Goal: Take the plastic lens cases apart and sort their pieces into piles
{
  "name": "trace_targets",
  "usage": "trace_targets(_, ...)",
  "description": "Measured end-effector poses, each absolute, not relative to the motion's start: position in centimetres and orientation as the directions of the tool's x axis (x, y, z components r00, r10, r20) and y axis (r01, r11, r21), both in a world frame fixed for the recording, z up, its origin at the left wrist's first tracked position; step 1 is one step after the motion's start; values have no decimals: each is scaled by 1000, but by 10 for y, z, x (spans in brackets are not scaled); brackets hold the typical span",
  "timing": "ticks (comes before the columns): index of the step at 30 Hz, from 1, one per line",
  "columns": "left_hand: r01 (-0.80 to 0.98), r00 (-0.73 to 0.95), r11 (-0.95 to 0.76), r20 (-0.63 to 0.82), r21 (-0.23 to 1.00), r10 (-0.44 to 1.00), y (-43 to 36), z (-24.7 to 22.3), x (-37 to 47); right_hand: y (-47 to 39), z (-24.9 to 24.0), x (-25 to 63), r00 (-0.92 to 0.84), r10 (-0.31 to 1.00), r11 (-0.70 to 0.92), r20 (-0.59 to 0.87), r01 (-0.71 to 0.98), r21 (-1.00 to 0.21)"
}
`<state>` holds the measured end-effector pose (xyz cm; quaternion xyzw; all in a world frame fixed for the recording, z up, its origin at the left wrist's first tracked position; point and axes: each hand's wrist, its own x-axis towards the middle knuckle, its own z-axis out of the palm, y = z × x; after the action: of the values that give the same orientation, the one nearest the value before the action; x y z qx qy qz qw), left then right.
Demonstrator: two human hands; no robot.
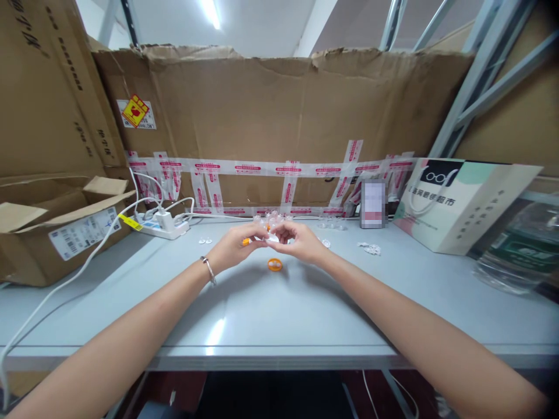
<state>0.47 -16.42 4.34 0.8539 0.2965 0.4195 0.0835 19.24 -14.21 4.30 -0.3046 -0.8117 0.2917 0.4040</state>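
Note:
Above the middle of the table, my left hand (233, 244) and my right hand (302, 241) meet at the fingertips. A small white piece (272, 238) is pinched in my right hand, with the left fingertips close to it. Between the thumb and fingers of my left hand a bit of a small orange piece (246, 241) shows; the rest is hidden. Just below the hands lies an oval orange part (275, 265) with whitish bits inside. Clear plastic pieces (273, 219) are heaped behind the fingers, partly covered by them.
Small white pieces (205, 241) lie left of the hands, and a white cluster (370, 249) to the right. A power strip (166, 227) with cables and an open carton (61, 227) stand left. At right are a phone (372, 203), a paper bag (463, 203) and a large bottle (519, 250).

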Motion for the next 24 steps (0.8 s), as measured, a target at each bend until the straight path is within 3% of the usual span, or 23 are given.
trace_targets(5, 637, 390, -669, 588, 383, 709, -148, 52, -25, -135, 45, 196, -416, 785, 562, 460, 166, -810)
trace_targets(8, 857, 284, -426, 425, 289, 860, -133, 50, -47, -129, 46, 203, -381, 810, 558, 445, 271, -784)
trace_targets(11, 938, 204, -280, 325, 206, 923, -122, 43, -62, -122, 41, 209, -422, 819, 552, 388, 398, -733)
trace_targets(16, 947, 194, -251, 267, 201, 944, -116, 34, -66, -118, 34, 212, -557, 782, 579, 280, 480, -659)
trace_targets(24, 934, 233, -281, 220, 221, 947, -116, 27, -62, -125, 39, 219, -726, 686, 570, -57, 583, -579)
